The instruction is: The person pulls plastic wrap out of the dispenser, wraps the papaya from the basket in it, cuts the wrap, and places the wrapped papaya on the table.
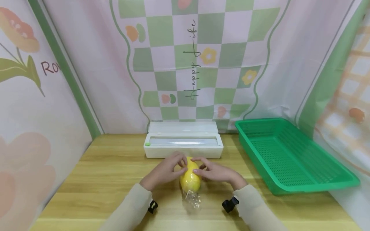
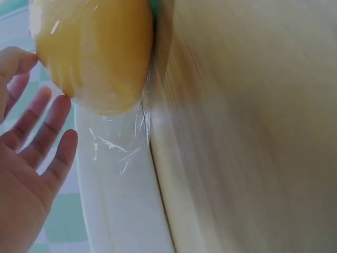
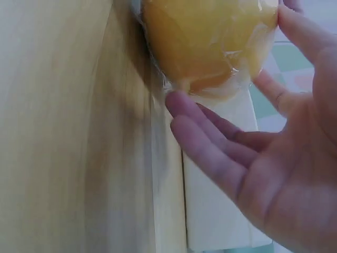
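A yellow oval fruit [image 1: 191, 178], its exact kind unclear, lies on the wooden table in clear cling film. Crumpled loose film [image 1: 192, 198] sticks out at its near end. From the left, my left hand [image 1: 170, 170] touches the fruit's far part with thumb and fingertips; its other fingers stand loosely bent and apart in the left wrist view. On the other side, my right hand [image 1: 215, 171] rests its thumb and a fingertip on the wrapped surface. Its remaining fingers [image 3: 210, 142] extend beside the fruit. The fruit's underside is hidden.
Just beyond the hands stands a white cling film box [image 1: 185, 151] with its lid raised and a roll inside. A green perforated basket [image 1: 260, 160] sits at the right. Printed cloth [image 1: 208, 77] hangs behind the wooden table [image 1: 110, 179].
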`<state>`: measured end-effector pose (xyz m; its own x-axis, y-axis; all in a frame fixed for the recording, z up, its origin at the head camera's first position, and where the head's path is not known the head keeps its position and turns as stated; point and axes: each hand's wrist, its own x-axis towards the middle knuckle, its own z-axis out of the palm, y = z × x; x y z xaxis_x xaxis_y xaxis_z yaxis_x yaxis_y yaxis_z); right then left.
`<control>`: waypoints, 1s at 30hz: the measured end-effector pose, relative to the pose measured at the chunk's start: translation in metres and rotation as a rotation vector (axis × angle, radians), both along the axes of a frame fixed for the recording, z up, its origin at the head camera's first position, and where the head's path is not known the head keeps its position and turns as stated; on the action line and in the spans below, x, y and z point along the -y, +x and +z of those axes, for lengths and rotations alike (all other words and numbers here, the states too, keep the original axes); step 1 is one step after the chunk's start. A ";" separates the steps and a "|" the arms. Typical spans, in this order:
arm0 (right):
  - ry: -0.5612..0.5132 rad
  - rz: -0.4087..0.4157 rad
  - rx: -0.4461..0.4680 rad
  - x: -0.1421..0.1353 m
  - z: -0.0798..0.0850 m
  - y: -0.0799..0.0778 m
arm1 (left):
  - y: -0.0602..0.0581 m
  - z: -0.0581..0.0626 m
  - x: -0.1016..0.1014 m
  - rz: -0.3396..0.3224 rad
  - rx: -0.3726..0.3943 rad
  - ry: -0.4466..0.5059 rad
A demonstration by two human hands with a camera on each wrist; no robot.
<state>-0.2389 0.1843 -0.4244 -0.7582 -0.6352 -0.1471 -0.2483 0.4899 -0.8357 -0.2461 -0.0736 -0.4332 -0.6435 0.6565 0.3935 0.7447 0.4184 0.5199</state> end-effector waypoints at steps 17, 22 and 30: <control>-0.026 0.006 0.072 0.000 0.000 0.001 | 0.052 -0.004 0.004 -0.145 -0.301 -0.248; -0.032 0.001 0.077 -0.001 0.000 0.000 | 0.051 -0.005 -0.002 -0.144 -0.424 -0.243; -0.035 -0.002 0.081 0.000 0.000 -0.001 | 0.051 -0.002 -0.009 -0.166 -0.557 -0.216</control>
